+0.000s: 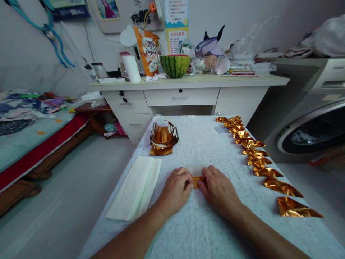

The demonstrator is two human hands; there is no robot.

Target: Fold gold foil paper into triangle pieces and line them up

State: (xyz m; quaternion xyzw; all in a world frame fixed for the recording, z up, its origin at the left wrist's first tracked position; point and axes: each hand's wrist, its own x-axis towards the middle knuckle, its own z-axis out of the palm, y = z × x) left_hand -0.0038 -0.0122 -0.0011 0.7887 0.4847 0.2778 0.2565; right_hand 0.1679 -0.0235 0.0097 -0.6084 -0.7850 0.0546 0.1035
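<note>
Pale cloth-covered table (199, 144) | here's the left hand (178, 184), fingers nearly closed, pinching the left end of a narrow, shiny gold-foil strip (196, 182), near centre | right hand (219, 189), curled likewise, grips its right end | curled gold-foil stack (162, 135) far left, flat white paper (136, 187) near left, crumpled gold-foil pieces (255, 153) along the right

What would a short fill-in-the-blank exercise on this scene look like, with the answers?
1. A gold piece is ____ the left hand and the right hand.
2. The pale sheets lie nearer the ____ hand.
3. The row of gold pieces lines the table's ____ side.
4. The cut fruit is a ____.

Missing words: between; left; right; watermelon.
</note>
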